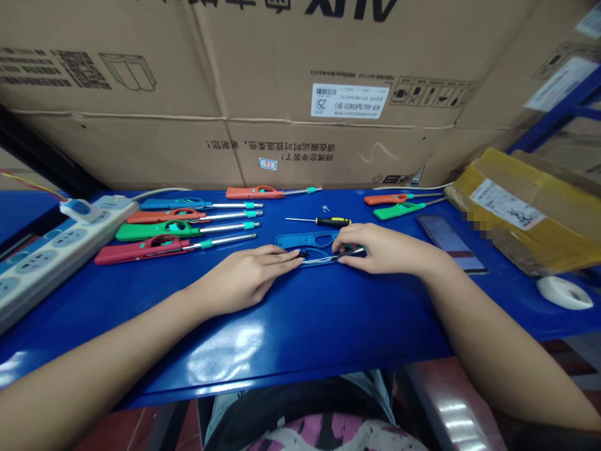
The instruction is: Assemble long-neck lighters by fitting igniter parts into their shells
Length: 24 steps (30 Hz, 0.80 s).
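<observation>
The opened blue gas lighter point(321, 259) lies on the blue table in front of me, thin wires showing inside its casing half. My left hand point(251, 275) grips its left end with fingertips close together near a small black part. On its right side, my right hand point(375, 247) pinches the lighter's dark metal tube point(355, 252) between thumb and fingers. Just beyond lies the other blue casing half point(300, 240), partly behind my right fingers. A yellow-and-black screwdriver point(332, 222) rests behind that, with a few small screws point(325, 208) farther back.
Left of my hands lie blue point(176, 203), orange point(162, 216), green point(150, 230) and red point(141, 249) lighters beside a white power strip point(61, 244). Another orange lighter point(251, 192) is at the back. Rightward are two small lighters, a phone point(451, 243), a taped parcel point(530, 207) and white tape point(563, 292).
</observation>
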### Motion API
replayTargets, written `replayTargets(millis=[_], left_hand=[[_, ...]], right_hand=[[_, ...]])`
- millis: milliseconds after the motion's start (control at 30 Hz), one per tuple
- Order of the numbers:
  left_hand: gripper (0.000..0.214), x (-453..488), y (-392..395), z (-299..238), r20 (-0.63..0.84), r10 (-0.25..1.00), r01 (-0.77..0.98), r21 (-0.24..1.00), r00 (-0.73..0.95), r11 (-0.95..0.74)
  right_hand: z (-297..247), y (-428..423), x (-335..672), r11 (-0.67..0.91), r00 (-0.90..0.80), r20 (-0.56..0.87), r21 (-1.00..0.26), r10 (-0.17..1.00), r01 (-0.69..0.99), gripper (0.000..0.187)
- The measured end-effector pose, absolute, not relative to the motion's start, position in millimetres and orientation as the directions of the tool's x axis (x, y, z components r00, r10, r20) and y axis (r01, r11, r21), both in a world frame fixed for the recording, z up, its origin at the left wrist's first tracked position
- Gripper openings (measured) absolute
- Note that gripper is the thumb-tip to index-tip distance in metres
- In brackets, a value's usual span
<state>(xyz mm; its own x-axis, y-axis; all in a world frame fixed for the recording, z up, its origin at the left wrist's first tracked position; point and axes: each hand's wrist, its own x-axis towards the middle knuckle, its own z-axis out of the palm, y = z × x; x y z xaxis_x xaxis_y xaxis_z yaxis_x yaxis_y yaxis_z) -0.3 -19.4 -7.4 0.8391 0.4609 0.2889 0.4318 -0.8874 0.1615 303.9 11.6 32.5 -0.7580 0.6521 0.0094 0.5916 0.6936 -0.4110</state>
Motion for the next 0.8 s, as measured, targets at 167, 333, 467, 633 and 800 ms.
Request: replayTargets(millis=[167, 333, 467, 633, 800], left_hand=[[0.054, -3, -19, -5, 0.26, 0.474, 0.447, 0.159, 0.841, -0.88], [0.054, -4, -17, -5, 0.263, 0.482, 0.448, 0.181, 0.836, -0.876], [0.054, -4, -17, -5, 0.279, 0.476, 0.438, 0.188, 0.834, -0.879], [0.05, -2, -19, -6, 0.3, 0.508, 0.453, 0.236, 0.807, -0.859], [0.04, 8, -23, -3, 0.364, 0.616, 0.538, 0.3, 0.699, -0.788]], right_hand=[[29, 12, 299, 0.686, -0.755, -0.005, -0.414, 0.656, 0.599, 0.014], [30, 11, 298, 0.695, -0.747, 0.06, -0.424, 0.662, 0.581, 0.008], [27, 8, 294, 0.71, -0.758, 0.097, -0.444, 0.644, 0.546, 0.007], [21, 5, 290, 0.753, -0.774, 0.176, -0.438, 0.608, 0.491, 0.011], [23, 2, 286, 0.731, -0.756, 0.17, -0.453, 0.632, 0.51, 0.014]])
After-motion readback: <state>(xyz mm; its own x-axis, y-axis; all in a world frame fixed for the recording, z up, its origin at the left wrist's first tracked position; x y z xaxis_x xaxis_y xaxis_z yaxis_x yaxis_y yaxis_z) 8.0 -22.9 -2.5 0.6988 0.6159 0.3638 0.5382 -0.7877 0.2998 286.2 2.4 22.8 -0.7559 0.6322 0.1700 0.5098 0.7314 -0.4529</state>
